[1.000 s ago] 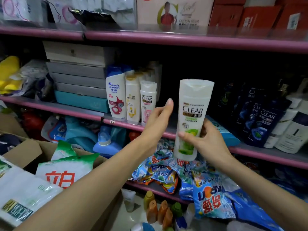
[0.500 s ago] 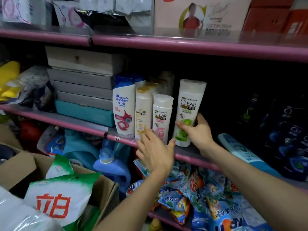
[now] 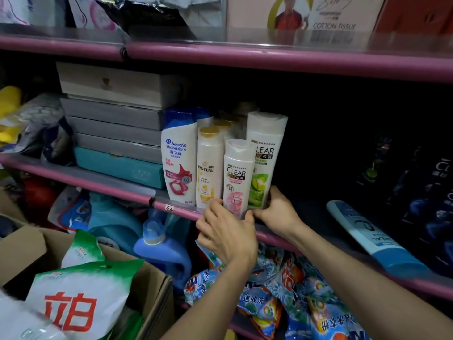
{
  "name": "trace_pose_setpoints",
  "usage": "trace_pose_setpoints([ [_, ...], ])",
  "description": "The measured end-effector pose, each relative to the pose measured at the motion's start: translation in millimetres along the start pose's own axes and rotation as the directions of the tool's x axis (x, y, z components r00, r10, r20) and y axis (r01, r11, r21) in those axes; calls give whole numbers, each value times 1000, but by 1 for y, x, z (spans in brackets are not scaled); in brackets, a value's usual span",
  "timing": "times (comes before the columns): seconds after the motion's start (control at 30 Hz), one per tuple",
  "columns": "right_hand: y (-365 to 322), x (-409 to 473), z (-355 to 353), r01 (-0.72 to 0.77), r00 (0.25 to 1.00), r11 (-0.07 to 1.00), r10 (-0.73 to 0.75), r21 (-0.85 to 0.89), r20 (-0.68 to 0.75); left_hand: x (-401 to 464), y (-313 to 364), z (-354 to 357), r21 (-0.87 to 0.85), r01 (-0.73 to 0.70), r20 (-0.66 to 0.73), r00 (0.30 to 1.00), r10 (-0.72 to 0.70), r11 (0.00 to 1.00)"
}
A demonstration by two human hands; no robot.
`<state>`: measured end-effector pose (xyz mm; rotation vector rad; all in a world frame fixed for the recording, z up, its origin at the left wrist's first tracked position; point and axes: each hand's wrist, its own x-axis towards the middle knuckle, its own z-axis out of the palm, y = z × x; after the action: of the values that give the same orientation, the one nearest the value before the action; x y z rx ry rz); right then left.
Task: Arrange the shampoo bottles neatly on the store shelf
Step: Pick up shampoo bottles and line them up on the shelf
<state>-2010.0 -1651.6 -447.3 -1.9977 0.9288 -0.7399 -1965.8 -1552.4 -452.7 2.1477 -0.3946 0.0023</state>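
On the shelf [image 3: 176, 210] stand a Head & Shoulders bottle [image 3: 179, 163], then a Pantene bottle [image 3: 207, 168], all upright. The left hand [image 3: 226, 233] curls round the foot of the short pink Clear bottle [image 3: 237, 177] at the front edge. Just right and a little behind, the right hand [image 3: 278, 212] grips the base of the tall green Clear bottle [image 3: 263, 165], touching its neighbour. Farther right a blue tube [image 3: 367, 238] lies flat, nearer the right hand, likely next.

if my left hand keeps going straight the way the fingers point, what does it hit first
Probably the small pink Clear bottle: the left hand already has its fingers at that bottle's base, pointing into the shelf. The Pantene bottle stands just beside; depth is hard to judge.
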Motion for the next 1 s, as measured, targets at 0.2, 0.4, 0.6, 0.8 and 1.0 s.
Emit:
trace_pose_setpoints([
  [0.2, -1, 1, 3, 23, 1000, 992, -20, -124, 22, 4, 3, 2, 86, -19, -27, 999, 21, 996],
  [0.4, -4, 4, 5, 25, 999, 989, -18, -149, 49, 4, 3, 4, 131, -38, -64, 997, 46, 991],
  [0.6, -3, 3, 4, 23, 997, 992, -14, -121, 70, 5, 0, 1, 128, -78, -46, 995, 85, 989],
  [0.8, -2, 3, 5, 17, 996, 992, -6, -127, 88, 5, 1, -3, 71, -117, -76, 990, 123, 991],
  [1.0, -2, 3, 4, 19, 996, 992, -9, -126, 86, 5, 16, -3, 29, -148, -136, 979, 151, 989],
])
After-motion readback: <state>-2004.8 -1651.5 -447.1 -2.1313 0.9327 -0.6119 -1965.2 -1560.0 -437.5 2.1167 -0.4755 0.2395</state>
